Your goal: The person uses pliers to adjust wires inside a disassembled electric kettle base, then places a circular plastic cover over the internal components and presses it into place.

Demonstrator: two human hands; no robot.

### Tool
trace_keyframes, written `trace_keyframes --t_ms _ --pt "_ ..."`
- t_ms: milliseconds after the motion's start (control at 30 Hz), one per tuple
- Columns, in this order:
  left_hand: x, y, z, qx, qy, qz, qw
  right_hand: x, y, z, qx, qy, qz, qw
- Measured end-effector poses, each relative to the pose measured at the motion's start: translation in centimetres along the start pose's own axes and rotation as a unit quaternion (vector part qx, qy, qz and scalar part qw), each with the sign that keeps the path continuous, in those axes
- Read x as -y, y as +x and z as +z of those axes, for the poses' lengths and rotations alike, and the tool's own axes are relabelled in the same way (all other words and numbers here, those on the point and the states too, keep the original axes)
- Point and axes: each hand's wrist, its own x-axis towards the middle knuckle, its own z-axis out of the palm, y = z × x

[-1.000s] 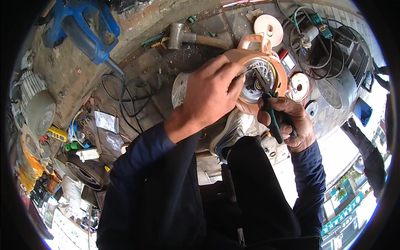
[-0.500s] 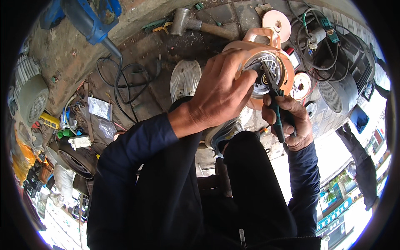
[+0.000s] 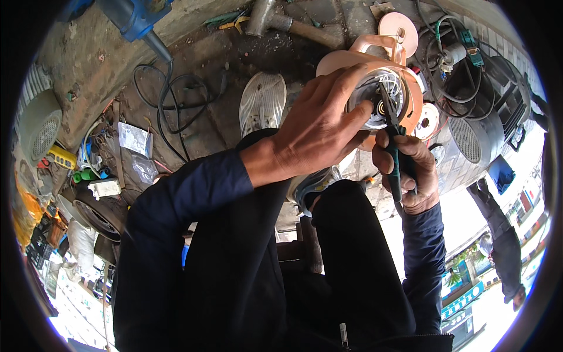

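An orange, round machine housing with a moulded handle has its open end facing up. Pale wires curl inside its rim around a dark centre with a small ring. Across the housing's near left side lies my left hand, its fingers curled over the edge and its thumb at the opening. My right hand is closed round the dark green handles of a pair of long-nose pliers. The pliers' jaws reach into the opening among the wires, close to my left thumb. Whether they pinch a wire I cannot tell.
Behind the housing lie a hammer and an orange disc. Cables and a grey motor stand to the right. A blue power tool and its black cord are at the left, with scattered parts below. A person stands far right.
The view has shifted slightly, with the hammer and blue tool appearing higher. Both hands keep their places at the housing, and the pliers' jaws are still inside it.
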Motion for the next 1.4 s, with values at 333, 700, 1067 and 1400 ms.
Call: trace_keyframes --t_ms 333,700,1067,1400 --pt "0.5 0.5 0.9 0.004 0.020 -0.011 1.000 -0.4 0.0 -0.3 -0.016 0.006 -0.004 1.000" --pt "1.0 0.8 1.5 -0.017 0.054 0.004 0.998 -0.3 -0.5 0.2 -0.043 0.006 0.001 0.999" --pt "1.4 1.9 0.7 -0.073 0.004 -0.047 0.996 -0.2 -0.4 -0.3 -0.035 0.026 0.006 0.999" --pt "1.6 4.3 1.1 -0.008 0.040 -0.020 0.999 -0.2 -0.6 -0.6 -0.039 0.024 0.014 0.999"
